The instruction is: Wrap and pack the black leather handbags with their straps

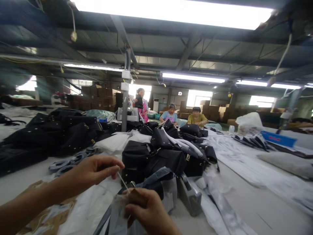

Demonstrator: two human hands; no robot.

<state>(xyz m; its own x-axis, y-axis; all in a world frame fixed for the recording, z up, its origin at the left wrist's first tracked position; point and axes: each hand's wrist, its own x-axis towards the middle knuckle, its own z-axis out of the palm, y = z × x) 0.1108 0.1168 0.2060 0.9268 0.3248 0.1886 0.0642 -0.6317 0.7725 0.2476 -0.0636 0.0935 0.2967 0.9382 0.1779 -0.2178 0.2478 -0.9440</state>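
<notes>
My left hand (94, 171) is raised over the table with thumb and fingers pinched on a thin white strip (123, 182) that runs down and to the right. My right hand (146, 210) is closed on a small clear plastic bag (118, 212) at the bottom of the view, where the strip ends. Just beyond both hands lies a heap of black handbags (161, 156) with gold fittings, some partly wrapped in clear plastic.
A larger pile of black bags (56, 133) covers the left of the white table (244, 182). Brown paper (46, 218) lies at the near left. White wrapping sheets and a blue tray (277, 138) are on the right. Three people work at the far end by stacked cartons.
</notes>
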